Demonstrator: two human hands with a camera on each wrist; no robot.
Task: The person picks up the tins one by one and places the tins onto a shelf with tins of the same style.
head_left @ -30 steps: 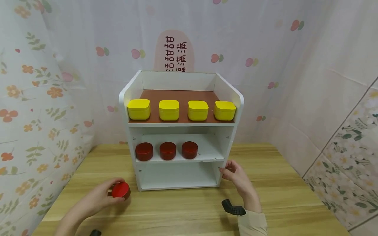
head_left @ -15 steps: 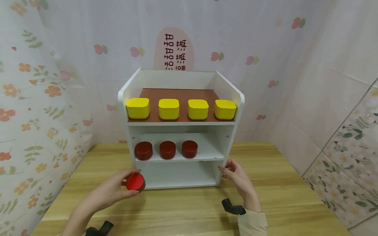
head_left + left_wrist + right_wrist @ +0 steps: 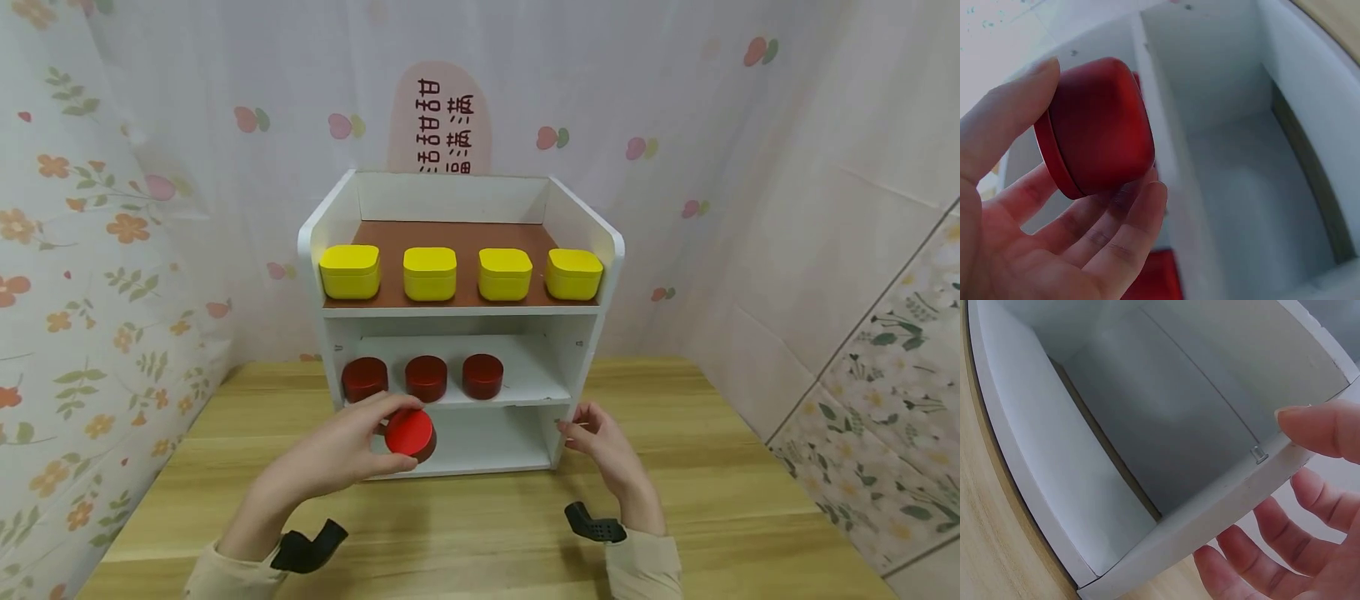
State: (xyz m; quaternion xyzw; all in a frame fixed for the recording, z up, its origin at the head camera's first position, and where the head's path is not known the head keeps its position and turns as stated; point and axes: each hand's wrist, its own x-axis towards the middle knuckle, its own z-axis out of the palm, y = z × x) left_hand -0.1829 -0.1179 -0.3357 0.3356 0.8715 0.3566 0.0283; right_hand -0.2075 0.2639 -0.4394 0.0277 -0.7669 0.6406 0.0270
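My left hand (image 3: 322,458) pinches a round red tin (image 3: 410,435) between thumb and fingers, held tilted in front of the white shelf unit (image 3: 461,312). In the left wrist view the tin (image 3: 1100,125) hides part of the fingers. Three more red tins (image 3: 426,379) stand in a row on the middle board, toward its left and centre. My right hand (image 3: 611,454) holds the unit's right side panel; in the right wrist view its thumb lies at the inner edge and the fingers (image 3: 1285,540) are on the outer side.
Several yellow tins (image 3: 430,275) line the front of the brown top board. The unit stands on a wooden table (image 3: 480,542). A patterned curtain (image 3: 262,208) hangs behind and at the sides. Each wrist wears a black device (image 3: 592,527).
My left hand has carried the red tin rightward and up from the table's left side to before the shelf unit. The right hand stays on the side panel.
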